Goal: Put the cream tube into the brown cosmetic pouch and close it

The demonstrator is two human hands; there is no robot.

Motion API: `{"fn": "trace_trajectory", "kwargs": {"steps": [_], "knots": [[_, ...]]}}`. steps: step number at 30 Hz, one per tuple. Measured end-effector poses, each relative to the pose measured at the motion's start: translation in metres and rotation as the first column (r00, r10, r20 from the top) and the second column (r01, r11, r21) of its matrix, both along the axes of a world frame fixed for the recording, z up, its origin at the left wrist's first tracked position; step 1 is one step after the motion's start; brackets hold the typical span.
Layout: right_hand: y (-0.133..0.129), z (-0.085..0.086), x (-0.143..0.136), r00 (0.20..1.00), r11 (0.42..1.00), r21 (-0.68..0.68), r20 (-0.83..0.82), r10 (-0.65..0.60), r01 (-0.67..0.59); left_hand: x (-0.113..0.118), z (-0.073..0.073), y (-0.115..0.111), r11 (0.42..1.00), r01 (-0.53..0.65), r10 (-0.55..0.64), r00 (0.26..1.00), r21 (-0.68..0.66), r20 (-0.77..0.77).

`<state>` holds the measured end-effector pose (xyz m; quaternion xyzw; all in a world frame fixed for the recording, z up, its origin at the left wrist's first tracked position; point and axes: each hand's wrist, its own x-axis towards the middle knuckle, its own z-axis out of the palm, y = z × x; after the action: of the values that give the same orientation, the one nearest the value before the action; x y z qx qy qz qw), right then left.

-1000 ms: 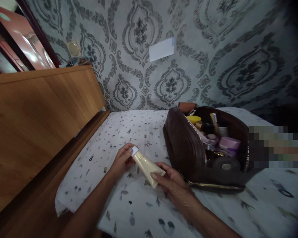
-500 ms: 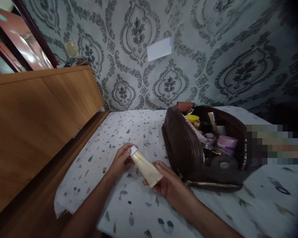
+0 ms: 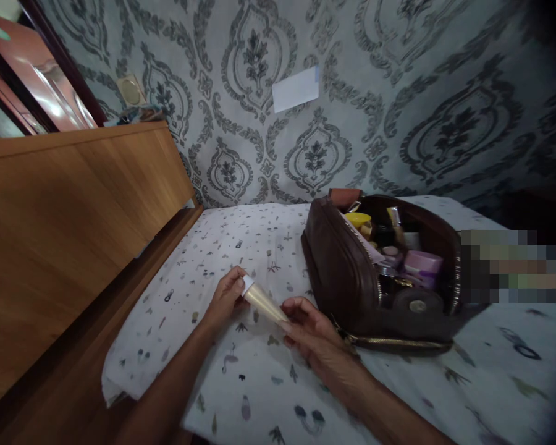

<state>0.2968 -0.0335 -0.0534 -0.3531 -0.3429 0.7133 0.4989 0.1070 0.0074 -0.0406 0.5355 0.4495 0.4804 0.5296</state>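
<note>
Pale gold tube (image 3: pixel 265 303) with a white cap (image 3: pixel 247 285) is held slantwise between the two hands, above the patterned sheet (image 3: pixel 231 241) and to the left of an open dark brown bag (image 3: pixel 340 266). The fingers of the left hand (image 3: pixel 227 295) are closed in a pinch around the cap. Those of the right hand (image 3: pixel 317 334) are loosely curled, with the thumb against the tube's far end; how firmly they grip cannot be told.

The bag stands on the sheet with its zipped mouth open. Inside, crowded together, are a yellow round item (image 3: pixel 358 219), a pink and purple jar (image 3: pixel 423 267), a slim upright item with a yellowish top (image 3: pixel 396 221) and a smaller pinkish item (image 3: pixel 391 253); several darker pieces between them are too dim to name. A flap with a round metal snap (image 3: pixel 417 306) lies at the near side of the mouth.

The tube is smooth and shiny, narrow from this angle, its cap uppermost and its other end lower. No lettering can be read.

Farther out, a wooden panel (image 3: pixel 78 222) stands at the left, and a white paper (image 3: pixel 296 90) is on the wall (image 3: pixel 269 142), which has a grey ornamental pattern.
</note>
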Motion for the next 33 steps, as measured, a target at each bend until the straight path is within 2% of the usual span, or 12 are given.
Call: {"fn": "trace_trajectory", "kwargs": {"steps": [3,8,11,14,18,22,25,33], "knots": [[0.001,-0.001,0.0,0.999,0.999,-0.02,-0.024,-0.026,0.025,-0.002,0.006,-0.002,0.998,0.045,-0.044,0.999,0.039,-0.029],[0.003,-0.004,0.0,0.996,0.997,-0.045,-0.064,-0.059,0.056,-0.013,0.021,-0.004,0.98,0.198,-0.196,0.976,0.019,-0.096],[0.004,-0.003,-0.001,0.994,0.996,-0.052,-0.079,-0.076,0.072,-0.017,0.025,-0.003,0.975,0.222,-0.218,0.97,0.023,-0.11],[0.003,-0.003,0.0,0.995,0.996,-0.037,-0.064,-0.082,0.079,-0.016,0.022,0.0,0.986,0.163,-0.158,0.983,0.043,-0.096],[0.002,-0.003,0.001,0.997,0.997,0.02,0.02,-0.075,0.075,-0.014,0.009,0.006,0.993,0.096,-0.086,0.986,0.067,-0.143],[0.002,-0.003,0.001,0.996,0.997,0.036,0.057,-0.07,0.068,-0.016,-0.003,0.009,0.992,0.073,-0.042,0.964,0.107,-0.263],[0.002,-0.003,0.002,0.996,0.997,0.036,0.057,-0.07,0.068,-0.018,-0.002,0.009,0.986,0.094,-0.046,0.947,0.136,-0.319],[0.005,-0.005,0.002,0.993,0.994,0.016,0.037,-0.11,0.11,-0.022,0.024,-0.001,0.946,0.323,-0.32,0.921,-0.024,-0.222]]}}
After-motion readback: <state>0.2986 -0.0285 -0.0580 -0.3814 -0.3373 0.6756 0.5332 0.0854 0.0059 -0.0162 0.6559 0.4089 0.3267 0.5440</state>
